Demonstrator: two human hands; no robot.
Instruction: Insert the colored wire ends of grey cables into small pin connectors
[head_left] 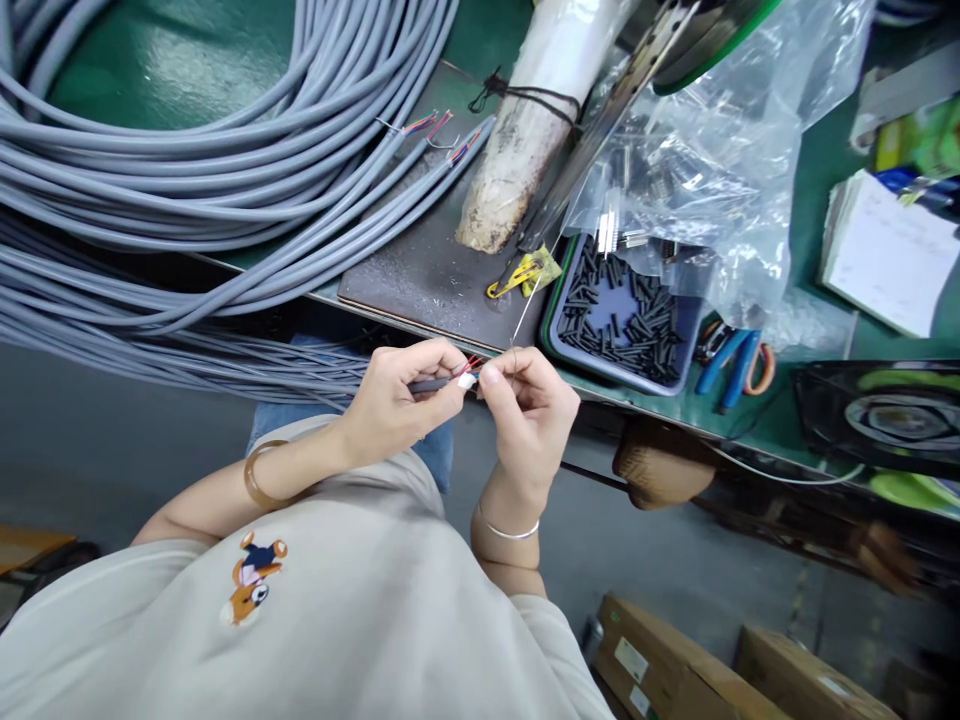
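Observation:
My left hand is closed around the end of a grey cable, its thumb and forefinger pinching near the tip. Thin red wires fan out of that stripped end, with something white beside the left thumb tip. Close on the right, my right hand pinches at the same wires between thumb and forefinger; exactly which strand it grips is hidden. A thin pale strand runs from near the right fingers up to a yellow piece on the dark board. Both hands are at the table's front edge.
Coils of grey cable fill the left, some with stripped ends. A wrapped white roll lies behind the hands. On the right are a tray of short black tubes, plastic bags, blue-handled pliers and a notepad.

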